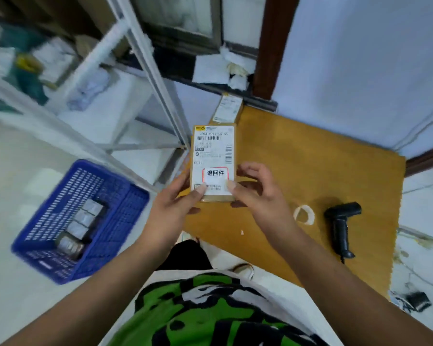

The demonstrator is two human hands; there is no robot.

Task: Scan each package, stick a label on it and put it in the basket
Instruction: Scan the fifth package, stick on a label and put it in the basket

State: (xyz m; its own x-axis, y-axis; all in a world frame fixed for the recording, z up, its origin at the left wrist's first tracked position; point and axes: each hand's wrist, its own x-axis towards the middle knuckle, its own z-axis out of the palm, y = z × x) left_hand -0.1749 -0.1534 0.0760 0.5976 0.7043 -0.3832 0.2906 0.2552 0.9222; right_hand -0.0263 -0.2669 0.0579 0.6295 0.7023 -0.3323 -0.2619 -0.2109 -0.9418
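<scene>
The orange-brown wooden tabletop (310, 158) fills the right centre of the frame, smooth and matt. At lower left a blue plastic basket (118, 196) with lattice walls sits on the pale floor, a few small boxes already lying inside. The package (214, 151) is held up at centre frame over the tabletop's left edge: a flat, rectangular cardboard box, its face almost covered by a white shipping slip. It looks light and stiff, with crisp corners, so pinching the long edges should serve well; the glossy slip may be a little slick under a thumb. The left hand (170, 208) grips its lower left corner, and the right hand (258, 193) pinches the lower right, thumb on the face. A black pistol-shaped scanner (341, 226) lies to the right, a white label roll (304, 214) beside it. A red-bordered sticker (215, 174) sits on the package's lower face.
</scene>
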